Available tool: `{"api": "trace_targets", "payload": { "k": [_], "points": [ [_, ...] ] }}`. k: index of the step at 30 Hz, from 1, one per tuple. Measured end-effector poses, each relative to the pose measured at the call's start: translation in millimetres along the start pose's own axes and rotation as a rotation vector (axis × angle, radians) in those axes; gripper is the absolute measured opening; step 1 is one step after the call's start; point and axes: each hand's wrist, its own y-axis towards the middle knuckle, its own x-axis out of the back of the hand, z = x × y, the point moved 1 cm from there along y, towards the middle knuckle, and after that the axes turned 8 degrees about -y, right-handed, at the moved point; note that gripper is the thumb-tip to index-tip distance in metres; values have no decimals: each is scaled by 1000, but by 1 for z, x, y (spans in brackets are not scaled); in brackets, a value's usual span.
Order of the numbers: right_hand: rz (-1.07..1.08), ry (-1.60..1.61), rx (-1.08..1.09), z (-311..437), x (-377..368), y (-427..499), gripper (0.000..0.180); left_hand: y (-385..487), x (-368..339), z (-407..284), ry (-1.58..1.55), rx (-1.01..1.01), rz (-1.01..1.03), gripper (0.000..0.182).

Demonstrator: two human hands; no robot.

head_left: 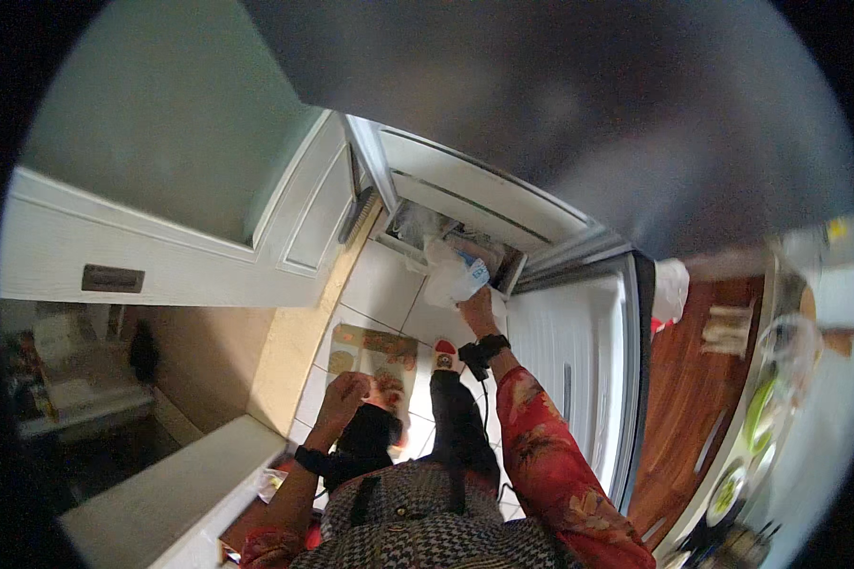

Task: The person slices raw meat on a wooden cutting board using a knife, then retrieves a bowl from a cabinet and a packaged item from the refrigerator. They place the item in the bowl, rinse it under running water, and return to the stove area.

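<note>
In the head view my right hand (478, 311) grips a translucent white plastic bag (447, 277) with blue print on part of it. The bag is at the front of a pulled-out freezer drawer (512, 274), and its contents are hard to make out. Other bags (414, 222) lie in the drawer, partly hidden. My left hand (347, 393) hangs over my bent knee with its fingers curled in, and nothing shows in it. Dark straps sit on both wrists.
The open refrigerator door (576, 377) stands to my right, beside a wooden cabinet (690, 384) and a counter with a green dish (758, 416). On the left are a white door (185, 274) and a ledge (178, 491). A patterned mat (381, 348) lies on the tiled floor.
</note>
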Motion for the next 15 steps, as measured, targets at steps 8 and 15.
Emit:
{"api": "trace_targets", "payload": {
  "k": [8,15],
  "points": [
    [149,-64,26,-147,-39,91,50,53,73,106,453,-42,19,26],
    [-295,198,-178,-62,-58,113,31,62,154,201,790,-171,107,30]
  ]
}}
